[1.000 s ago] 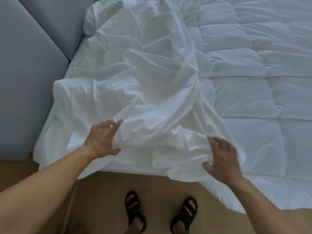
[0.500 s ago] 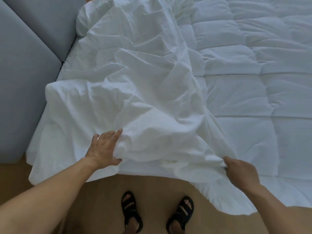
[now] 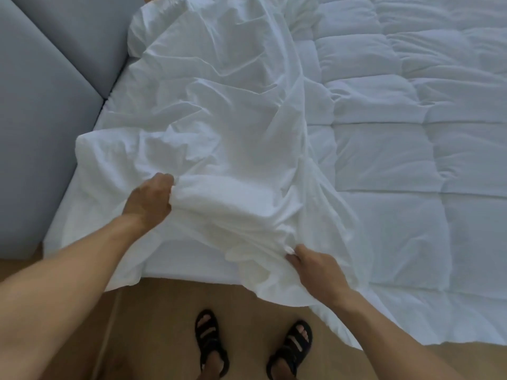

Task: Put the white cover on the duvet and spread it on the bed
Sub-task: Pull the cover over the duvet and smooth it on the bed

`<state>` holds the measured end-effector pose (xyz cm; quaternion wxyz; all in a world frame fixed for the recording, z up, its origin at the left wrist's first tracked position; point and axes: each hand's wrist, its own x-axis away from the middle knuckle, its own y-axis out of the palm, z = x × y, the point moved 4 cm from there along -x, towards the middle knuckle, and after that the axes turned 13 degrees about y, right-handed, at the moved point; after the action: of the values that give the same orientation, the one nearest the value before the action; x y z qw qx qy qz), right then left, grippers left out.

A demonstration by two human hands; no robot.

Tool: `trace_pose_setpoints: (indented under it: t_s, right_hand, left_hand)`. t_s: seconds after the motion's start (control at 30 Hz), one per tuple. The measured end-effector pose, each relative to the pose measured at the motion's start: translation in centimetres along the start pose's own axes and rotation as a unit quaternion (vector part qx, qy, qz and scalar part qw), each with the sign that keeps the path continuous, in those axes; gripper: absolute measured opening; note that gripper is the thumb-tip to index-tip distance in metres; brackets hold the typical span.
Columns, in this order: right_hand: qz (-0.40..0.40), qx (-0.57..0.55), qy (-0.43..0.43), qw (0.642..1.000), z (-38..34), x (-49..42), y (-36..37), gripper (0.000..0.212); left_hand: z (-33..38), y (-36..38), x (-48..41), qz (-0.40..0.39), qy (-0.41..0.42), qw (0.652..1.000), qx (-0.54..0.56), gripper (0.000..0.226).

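Two hands grip the white cover, crumpled over the left part of the duvet. The left hand, flat before, has curled around a bunch of cloth. The right hand still pinches the near edge, further left.

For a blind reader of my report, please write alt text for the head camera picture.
A person's left hand and right hand each grip a fold of a crumpled white cover that lies partly over a quilted duvet. Their feet in black sandals stand on a wooden floor.
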<state>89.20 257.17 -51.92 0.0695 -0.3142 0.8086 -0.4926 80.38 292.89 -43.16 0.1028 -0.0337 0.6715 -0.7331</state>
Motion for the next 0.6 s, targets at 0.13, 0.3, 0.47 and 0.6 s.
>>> trace_pose_setpoints:
  t_s: [0.13,0.3,0.47,0.6]
  right_hand:
    - [0.061,-0.022,-0.054,0.996,-0.4,-0.6,-2.7,0.055]
    - [0.109,-0.021,-0.037,0.993,-3.1,-1.2,-4.2,0.068]
    - [0.157,0.062,-0.005,0.986,-4.2,0.1,-1.9,0.059]
    - [0.174,-0.132,0.439,0.872,0.7,2.6,-0.6,0.12]
  left_hand:
    - [-2.8,-5.4,0.2,0.046,0.221,0.967,-0.117,0.016]
    - [-7.6,-6.6,1.7,0.058,0.236,0.96,-0.142,0.04]
    - [-11.8,-9.4,-0.3,0.139,0.206,0.962,-0.112,0.032]
    - [-13.6,-9.1,0.0,0.106,0.169,0.974,-0.105,0.03]
